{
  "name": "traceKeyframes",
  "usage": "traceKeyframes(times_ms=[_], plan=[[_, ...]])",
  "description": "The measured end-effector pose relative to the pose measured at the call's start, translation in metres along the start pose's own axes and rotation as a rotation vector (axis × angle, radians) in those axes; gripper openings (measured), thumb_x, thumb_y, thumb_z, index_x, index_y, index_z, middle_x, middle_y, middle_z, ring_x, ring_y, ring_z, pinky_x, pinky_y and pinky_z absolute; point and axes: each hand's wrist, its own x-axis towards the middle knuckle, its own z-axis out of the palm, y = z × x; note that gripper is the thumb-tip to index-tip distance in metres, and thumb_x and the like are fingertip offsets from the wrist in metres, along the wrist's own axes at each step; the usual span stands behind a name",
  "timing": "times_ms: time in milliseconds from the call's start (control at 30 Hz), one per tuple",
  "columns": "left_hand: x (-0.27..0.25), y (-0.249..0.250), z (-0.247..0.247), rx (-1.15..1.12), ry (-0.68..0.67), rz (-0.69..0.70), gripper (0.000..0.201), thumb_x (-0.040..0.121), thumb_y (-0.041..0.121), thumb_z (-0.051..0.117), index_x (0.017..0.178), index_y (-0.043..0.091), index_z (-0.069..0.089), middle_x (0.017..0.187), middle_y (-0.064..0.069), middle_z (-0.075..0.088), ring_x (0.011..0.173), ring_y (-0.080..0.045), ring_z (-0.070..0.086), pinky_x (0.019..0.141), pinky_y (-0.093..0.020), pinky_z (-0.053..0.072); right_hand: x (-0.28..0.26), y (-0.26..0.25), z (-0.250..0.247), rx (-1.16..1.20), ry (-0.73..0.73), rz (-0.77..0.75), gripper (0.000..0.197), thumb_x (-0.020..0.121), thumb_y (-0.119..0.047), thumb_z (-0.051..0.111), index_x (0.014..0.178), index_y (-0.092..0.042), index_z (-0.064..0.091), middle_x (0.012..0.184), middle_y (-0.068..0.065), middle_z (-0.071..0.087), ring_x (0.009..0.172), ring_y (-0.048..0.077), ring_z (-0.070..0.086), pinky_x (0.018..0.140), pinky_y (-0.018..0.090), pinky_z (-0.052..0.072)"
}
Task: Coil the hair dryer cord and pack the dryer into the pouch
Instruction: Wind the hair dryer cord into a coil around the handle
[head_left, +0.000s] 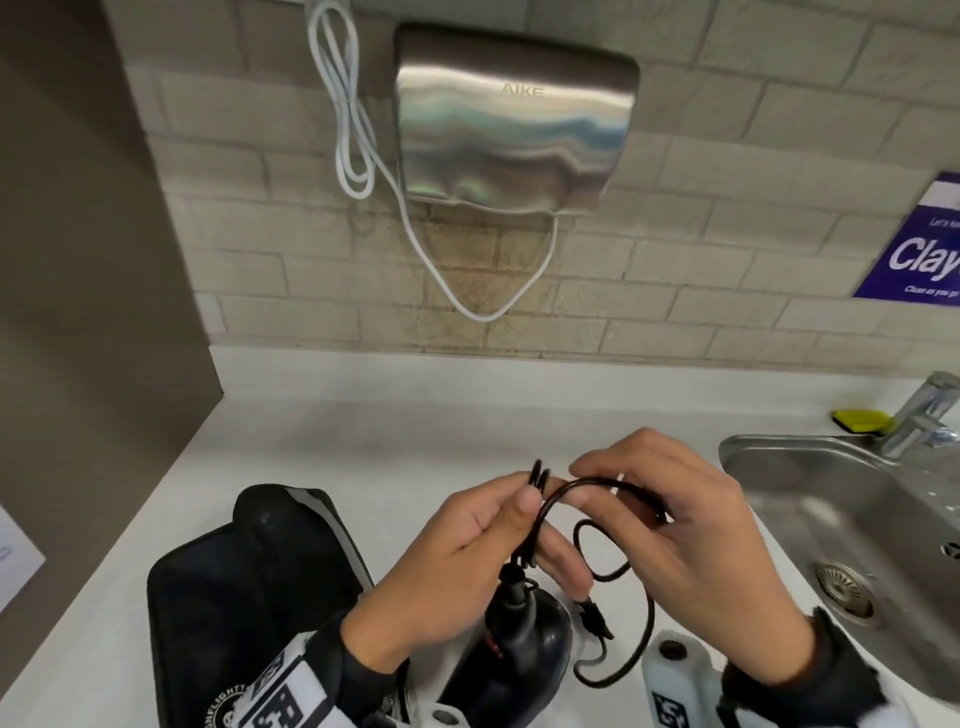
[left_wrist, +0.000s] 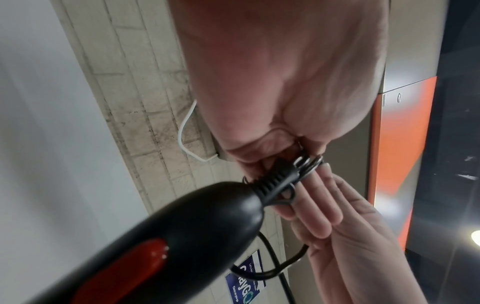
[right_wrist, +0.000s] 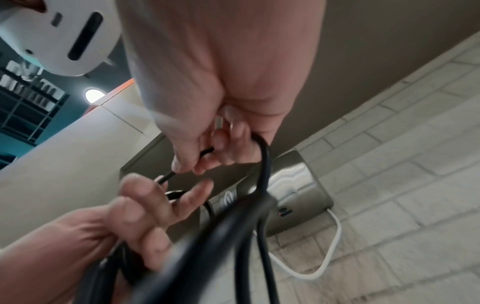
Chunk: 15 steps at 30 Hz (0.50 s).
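Cord (head_left: 597, 488) spans both hands: left hand (head_left: 462, 561) pinches gathered loops, right hand (head_left: 691, 525) grips a strand; dryer (head_left: 524, 639) hangs beneath, over counter (head_left: 363, 441).

Black dryer (head_left: 524, 639) with red switch (left_wrist: 124, 273); black cord (head_left: 597, 525); black pouch (head_left: 244, 597); beige tiles (head_left: 675, 291).

hair dryer (head_left: 524, 649) nozzle hidden, sink (head_left: 810, 467) cropped
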Motion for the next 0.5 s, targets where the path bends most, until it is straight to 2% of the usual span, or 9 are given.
traceKeyframes(times_ms=[100,167,233,300,400,500], plan=[[-0.001,-0.002,-0.001,-0.012,-0.019,0.013,0.044,0.098,0.037,0.035,0.118,0.004,0.056,0.081,-0.013,0.076,0.074,-0.028,0.072,0.083,-0.029,0.052,0.003,0.002,0.006,0.115,0.069,0.102,0.011,0.078,-0.029,0.078,0.079,-0.024,0.068,0.074,-0.007,0.062,0.048,0.015,0.042,0.048,0.022,0.041],[-0.001,-0.002,-0.002,-0.023,-0.021,0.028,0.041,0.097,0.041,0.04,0.112,0.007,0.058,0.078,-0.01,0.076,0.069,-0.026,0.071,0.081,-0.029,0.051,0.003,0.003,0.009,0.178,0.077,0.155,0.01,0.075,-0.028,0.077,0.076,-0.024,0.068,0.071,-0.004,0.065,0.046,0.017,0.039,0.046,0.025,0.04],[0.0,-0.002,-0.002,-0.054,-0.011,0.045,0.033,0.095,0.044,0.046,0.099,0.014,0.059,0.072,-0.009,0.074,0.061,-0.024,0.069,0.076,-0.028,0.052,0.004,0.005,0.012,0.214,0.094,0.188,0.008,0.074,-0.03,0.077,0.075,-0.025,0.07,0.072,-0.004,0.066,0.047,0.02,0.039,0.047,0.025,0.04],[0.001,-0.004,-0.002,-0.095,-0.002,0.056,0.033,0.094,0.047,0.051,0.094,0.016,0.058,0.064,-0.005,0.071,0.053,-0.022,0.064,0.071,-0.031,0.051,0.003,0.009,0.016,0.242,0.119,0.218,0.007,0.074,-0.029,0.076,0.075,-0.024,0.072,0.074,-0.003,0.068,0.049,0.021,0.043,0.048,0.024,0.041],[0.002,-0.008,0.0,-0.142,0.037,0.07,0.04,0.096,0.045,0.052,0.105,0.006,0.061,0.055,-0.001,0.066,0.046,-0.021,0.056,0.067,-0.036,0.05,-0.001,0.014,0.027,0.311,0.131,0.275,0.003,0.078,-0.027,0.073,0.078,-0.025,0.074,0.076,-0.003,0.072,0.053,0.008,0.052,0.055,0.022,0.043],[0.001,-0.012,0.003,-0.18,0.061,0.083,0.041,0.099,0.038,0.049,0.121,0.006,0.063,0.053,0.002,0.064,0.044,-0.018,0.053,0.065,-0.044,0.048,-0.009,0.019,0.038,0.406,0.135,0.346,0.01,0.088,-0.021,0.065,0.087,-0.024,0.074,0.071,-0.005,0.072,0.051,0.012,0.049,0.051,0.029,0.042]])
